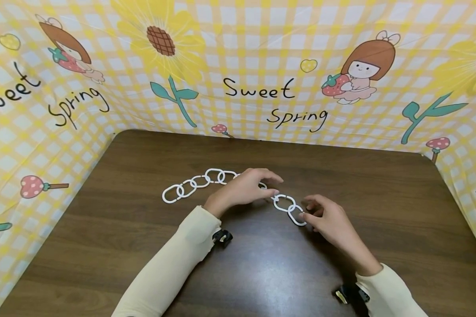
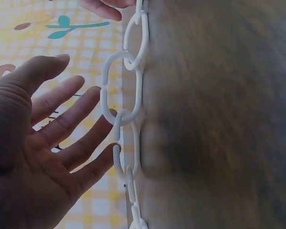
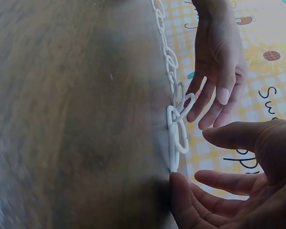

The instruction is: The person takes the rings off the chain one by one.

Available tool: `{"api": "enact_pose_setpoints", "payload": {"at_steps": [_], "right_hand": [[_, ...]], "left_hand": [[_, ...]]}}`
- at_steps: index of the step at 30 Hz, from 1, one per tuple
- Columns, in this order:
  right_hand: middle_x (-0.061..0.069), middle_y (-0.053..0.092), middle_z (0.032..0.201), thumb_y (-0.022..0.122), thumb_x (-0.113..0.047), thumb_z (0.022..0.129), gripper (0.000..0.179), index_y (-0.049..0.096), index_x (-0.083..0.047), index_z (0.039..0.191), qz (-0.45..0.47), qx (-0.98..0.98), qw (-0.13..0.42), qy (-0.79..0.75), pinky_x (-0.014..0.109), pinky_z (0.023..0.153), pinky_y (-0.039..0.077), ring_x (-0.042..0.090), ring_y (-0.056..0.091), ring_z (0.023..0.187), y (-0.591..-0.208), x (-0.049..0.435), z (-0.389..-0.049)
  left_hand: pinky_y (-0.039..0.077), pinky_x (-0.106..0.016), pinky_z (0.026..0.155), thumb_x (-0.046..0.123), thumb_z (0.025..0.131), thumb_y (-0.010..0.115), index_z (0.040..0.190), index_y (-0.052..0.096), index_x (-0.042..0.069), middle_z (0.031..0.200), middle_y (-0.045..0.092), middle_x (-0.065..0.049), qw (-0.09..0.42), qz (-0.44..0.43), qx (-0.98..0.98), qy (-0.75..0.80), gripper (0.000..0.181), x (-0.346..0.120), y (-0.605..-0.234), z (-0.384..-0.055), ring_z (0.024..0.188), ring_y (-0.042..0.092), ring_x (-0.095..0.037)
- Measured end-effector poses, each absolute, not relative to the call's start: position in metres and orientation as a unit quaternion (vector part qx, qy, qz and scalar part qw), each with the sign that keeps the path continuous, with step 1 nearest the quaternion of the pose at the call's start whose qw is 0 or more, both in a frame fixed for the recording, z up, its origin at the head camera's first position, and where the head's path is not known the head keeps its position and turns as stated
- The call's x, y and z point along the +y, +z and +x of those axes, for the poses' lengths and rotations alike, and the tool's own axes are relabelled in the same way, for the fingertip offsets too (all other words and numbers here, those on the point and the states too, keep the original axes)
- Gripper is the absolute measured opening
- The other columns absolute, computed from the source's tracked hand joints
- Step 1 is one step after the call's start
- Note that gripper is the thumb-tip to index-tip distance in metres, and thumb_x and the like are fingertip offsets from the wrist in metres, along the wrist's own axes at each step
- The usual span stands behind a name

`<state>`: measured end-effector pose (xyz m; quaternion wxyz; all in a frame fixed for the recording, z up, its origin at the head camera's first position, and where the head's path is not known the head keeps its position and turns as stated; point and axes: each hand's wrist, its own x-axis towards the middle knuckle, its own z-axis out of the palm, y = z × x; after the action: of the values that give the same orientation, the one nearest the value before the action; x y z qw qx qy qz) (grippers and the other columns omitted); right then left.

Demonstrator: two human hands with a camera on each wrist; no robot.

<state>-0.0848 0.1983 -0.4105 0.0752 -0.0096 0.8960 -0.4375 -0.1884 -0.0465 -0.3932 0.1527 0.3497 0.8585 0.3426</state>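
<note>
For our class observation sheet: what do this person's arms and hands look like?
The left sleeve and right sleeve are long and pale cream. A small black device sits at the left wrist, a second black device at the right. The left hand and right hand wear no gloves.

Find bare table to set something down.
The table is bare between the chain and the patterned cloth, and nearer you, between the left sleeve and right sleeve. It's crowded mid-table, where the left hand and right hand are at the chain.
</note>
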Motion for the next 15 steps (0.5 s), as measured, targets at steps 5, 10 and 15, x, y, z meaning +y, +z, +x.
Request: {"api": "enact_pose_setpoints", "payload": {"at_steps": [5, 10, 15], "right_hand": [[0.018, 0.065, 0.107, 0.078, -0.011, 0.091, 0.040, 0.066, 0.001, 0.127, 0.002, 0.886, 0.082, -0.457, 0.028, 0.059, 0.058, 0.015, 0.066, 0.077, -0.412, 0.197, -0.086], [0.017, 0.062, 0.106, 0.079, -0.007, 0.089, 0.037, 0.067, 0.002, 0.123, 0.006, 0.883, 0.073, -0.463, 0.027, 0.057, 0.058, 0.016, 0.065, 0.076, -0.414, 0.195, -0.087], [0.017, 0.061, 0.103, 0.078, -0.003, 0.088, 0.034, 0.068, 0.003, 0.120, 0.002, 0.893, 0.061, -0.447, 0.025, 0.055, 0.055, 0.015, 0.063, 0.073, -0.417, 0.194, -0.090]], "left_hand": [[0.055, -0.037, 0.096, 0.019, 0.100, 0.071, 0.133, 0.071, 0.009, 0.126, 0.074, -0.007, 0.175, 0.345, 0.854, 0.348, 0.034, -0.041, -0.397, -0.194, 0.109, 0.068, -0.020], [0.057, -0.031, 0.088, 0.013, 0.100, 0.070, 0.131, 0.072, 0.008, 0.121, 0.076, -0.006, 0.199, 0.331, 0.854, 0.349, 0.031, -0.036, -0.399, -0.196, 0.099, 0.070, -0.016], [0.055, -0.032, 0.097, 0.015, 0.099, 0.071, 0.126, 0.074, 0.008, 0.116, 0.077, -0.006, 0.186, 0.332, 0.864, 0.329, 0.028, -0.028, -0.400, -0.196, 0.108, 0.069, -0.017]]}}
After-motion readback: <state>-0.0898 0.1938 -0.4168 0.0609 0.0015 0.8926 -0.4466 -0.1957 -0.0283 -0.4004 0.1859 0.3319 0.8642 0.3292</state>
